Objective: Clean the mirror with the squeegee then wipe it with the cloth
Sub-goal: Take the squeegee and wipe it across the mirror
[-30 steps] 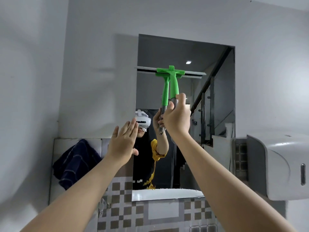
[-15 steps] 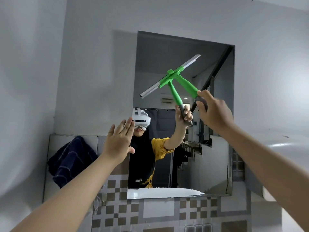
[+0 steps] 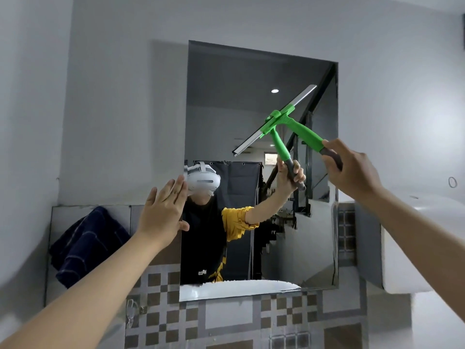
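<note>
Green plastic forms the head and upper handle of the squeegee [image 3: 284, 122], which your right hand [image 3: 352, 170] grips by the dark lower end of the handle, fingers curled round it. The blade lies tilted against the mirror [image 3: 226, 96] in its upper right area, high end toward the mirror's right edge, low end toward its centre. Your left hand [image 3: 163, 215] is flat with straight fingers at the mirror's left edge, holding nothing; actual contact with the glass cannot be confirmed. The dark blue cloth [image 3: 85, 245] hangs bunched on the wall to the left of the mirror, near its lower half. A white dispenser [image 3: 407, 248] is mounted to the right of the mirror.
</note>
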Demonstrator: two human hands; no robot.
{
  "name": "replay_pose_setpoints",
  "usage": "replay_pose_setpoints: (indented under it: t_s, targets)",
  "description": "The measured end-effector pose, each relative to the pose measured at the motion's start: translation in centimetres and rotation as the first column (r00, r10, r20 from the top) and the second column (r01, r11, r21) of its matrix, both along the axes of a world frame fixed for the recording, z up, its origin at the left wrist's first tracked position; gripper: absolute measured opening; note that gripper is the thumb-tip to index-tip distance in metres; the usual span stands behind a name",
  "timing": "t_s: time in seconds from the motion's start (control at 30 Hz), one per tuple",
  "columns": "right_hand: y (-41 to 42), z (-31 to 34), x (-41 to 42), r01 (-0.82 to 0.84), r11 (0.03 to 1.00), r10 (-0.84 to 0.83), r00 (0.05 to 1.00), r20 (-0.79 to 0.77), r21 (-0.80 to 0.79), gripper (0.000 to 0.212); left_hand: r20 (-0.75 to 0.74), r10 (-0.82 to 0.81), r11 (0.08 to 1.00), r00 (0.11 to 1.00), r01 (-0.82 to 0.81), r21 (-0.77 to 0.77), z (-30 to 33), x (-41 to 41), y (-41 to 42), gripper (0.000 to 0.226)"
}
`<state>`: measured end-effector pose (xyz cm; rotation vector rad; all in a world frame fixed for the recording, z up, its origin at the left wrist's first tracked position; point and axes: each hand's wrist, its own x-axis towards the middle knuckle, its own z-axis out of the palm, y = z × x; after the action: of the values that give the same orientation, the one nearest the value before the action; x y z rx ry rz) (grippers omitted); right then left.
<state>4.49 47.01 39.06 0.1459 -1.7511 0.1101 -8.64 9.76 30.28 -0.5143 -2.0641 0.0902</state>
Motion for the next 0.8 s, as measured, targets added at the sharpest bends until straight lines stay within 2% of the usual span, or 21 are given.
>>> replay_pose_setpoints:
  t_s: [0.33, 0.57, 0.63, 0.8]
  targets:
    - [2.3, -3.7, 0.4, -0.067, 0.971, 0.070, 0.997, 0.008, -0.228, 0.021, -0.026, -0.005, 1.000, 1.000, 0.005, 0.002, -0.2, -0.4, 0.0, 0.107]
    - [1.5, -7.2, 0.5, -0.115, 0.889, 0.129, 0.992, 0.001, -0.444, 0.019, -0.039, 0.011, 1.000, 0.999, -0.012, -0.019, -0.2, -0.9, -0.1, 0.115]
    - [-0.4, -7.9, 0.4, -0.124, 0.843, 0.150, 0.989, 0.007, -0.523, 0.017, -0.036, 0.013, 1.000, 0.999, -0.014, -0.017, -0.2, -0.9, -0.1, 0.114]
    - [-8.0, -8.1, -0.2, -0.251, 0.662, 0.259, 0.961, -0.099, -0.706, 0.011, -0.020, 0.012, 1.000, 1.000, -0.012, -0.008, -0.1, -0.3, 0.1, 0.107]
